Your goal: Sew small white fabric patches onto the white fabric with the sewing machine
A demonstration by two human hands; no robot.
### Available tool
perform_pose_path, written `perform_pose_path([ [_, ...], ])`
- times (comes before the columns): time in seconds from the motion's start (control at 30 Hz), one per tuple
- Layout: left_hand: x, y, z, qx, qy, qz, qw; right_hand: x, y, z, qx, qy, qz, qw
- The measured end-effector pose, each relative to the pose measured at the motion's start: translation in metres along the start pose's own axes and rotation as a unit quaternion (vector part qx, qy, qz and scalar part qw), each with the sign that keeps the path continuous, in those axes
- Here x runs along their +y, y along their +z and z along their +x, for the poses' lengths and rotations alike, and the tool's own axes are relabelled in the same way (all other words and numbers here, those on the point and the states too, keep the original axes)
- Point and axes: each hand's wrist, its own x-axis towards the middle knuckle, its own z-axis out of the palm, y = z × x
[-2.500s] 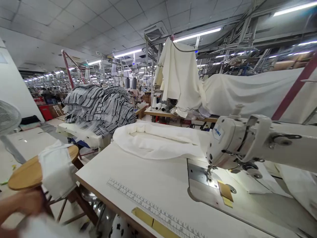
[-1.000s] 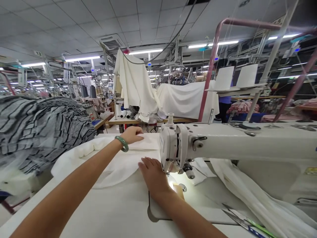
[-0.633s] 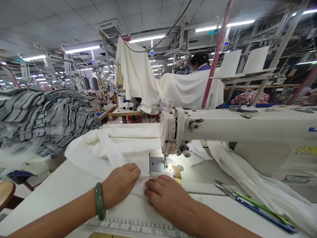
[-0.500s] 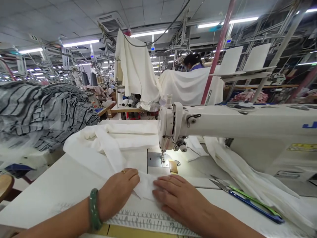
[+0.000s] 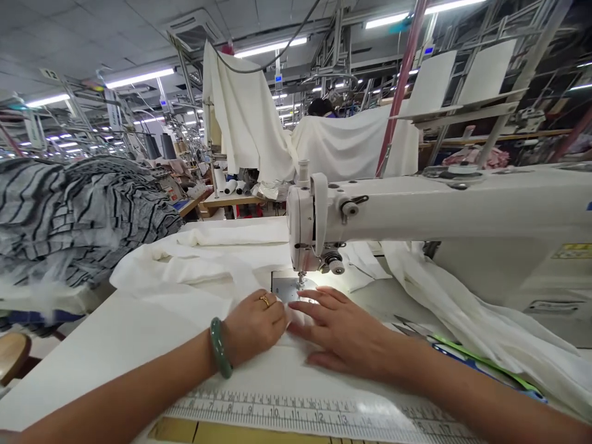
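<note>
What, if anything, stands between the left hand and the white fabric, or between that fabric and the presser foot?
Nothing visible separates the left hand from the white fabric; they touch. Between that fabric and the presser foot, the splayed right hand reaches over the metal plate, partly in the way.

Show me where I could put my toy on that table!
There's bare white tabletop between the left forearm, with its shiny green bangle, and the soft white cloth behind it. It's crowded near the white metal sewing machine, where the left hand and right hand are, and around the blue-handled metal scissors, beside more cloth.
</note>
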Motion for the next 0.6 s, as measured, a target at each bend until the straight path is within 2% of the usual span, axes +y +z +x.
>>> perform_pose_path([
  [0.07,-0.006,0.006,-0.003,-0.038,0.008,-0.05,0.998,0.004,-0.001,-0.005,0.025,-0.002,-0.005,1.0],
  [0.17,-0.019,0.008,-0.004,-0.071,-0.029,-0.172,0.982,0.006,-0.003,-0.01,0.039,0.016,0.01,0.999],
  [0.23,-0.023,0.008,-0.002,-0.036,-0.069,-0.201,0.976,0.006,-0.003,-0.011,0.036,0.03,0.022,0.999],
  [0.3,-0.019,0.008,0.003,0.042,-0.095,-0.156,0.982,0.006,-0.003,-0.011,0.033,0.037,0.029,0.998],
  [0.37,-0.012,0.008,0.009,0.087,-0.079,-0.088,0.989,0.006,-0.001,-0.011,0.039,0.036,0.033,0.998],
  [0.4,-0.008,0.009,0.011,0.082,-0.058,-0.065,0.993,0.007,0.0,-0.011,0.04,0.035,0.034,0.998],
  [0.5,-0.002,0.01,0.014,0.01,-0.007,-0.066,0.998,0.008,0.001,-0.011,0.038,0.037,0.029,0.998],
  [0.6,-0.003,0.01,0.012,-0.033,-0.024,-0.117,0.992,0.008,0.0,-0.011,0.034,0.038,0.03,0.998],
])
